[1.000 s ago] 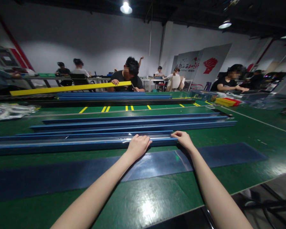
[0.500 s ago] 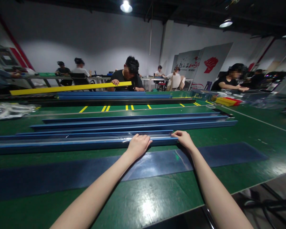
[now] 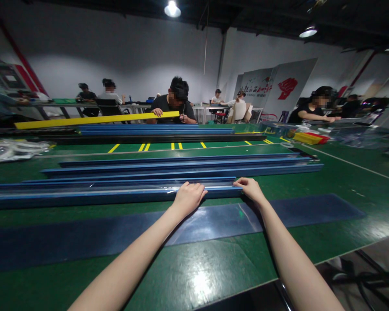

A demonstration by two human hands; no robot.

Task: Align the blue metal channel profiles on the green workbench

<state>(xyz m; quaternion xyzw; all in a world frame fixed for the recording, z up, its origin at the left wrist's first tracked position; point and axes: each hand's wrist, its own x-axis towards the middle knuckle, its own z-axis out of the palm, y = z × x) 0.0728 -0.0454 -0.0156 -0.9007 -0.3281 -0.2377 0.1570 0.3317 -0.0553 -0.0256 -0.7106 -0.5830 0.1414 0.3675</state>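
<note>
A long blue channel strip (image 3: 116, 198) lies across the green table in front of me, with clear plastic film (image 3: 142, 186) inside its trough. My left hand (image 3: 190, 195) is closed over the near wall of the channel, its fingers curled into the trough. At the channel's right end, my right hand (image 3: 251, 189) pinches the end edge between thumb and fingers. Whether the film is also in that pinch, I cannot tell. Beneath my forearms a flat, see-through bluish plastic strip (image 3: 100, 235) lies on the table.
Just beyond lie more blue channels (image 3: 188, 167). Farther back are black strips (image 3: 149, 138) and more blue ones. A co-worker (image 3: 173, 101) opposite holds a yellow strip (image 3: 97, 119). Bagged white parts (image 3: 16, 150) lie left; a yellow-red tray (image 3: 309, 138) sits right.
My hands and the channel stay in place. Across the table, the co-worker's second hand has come up beside the yellow strip's end. The person at the right has shifted a hand.
</note>
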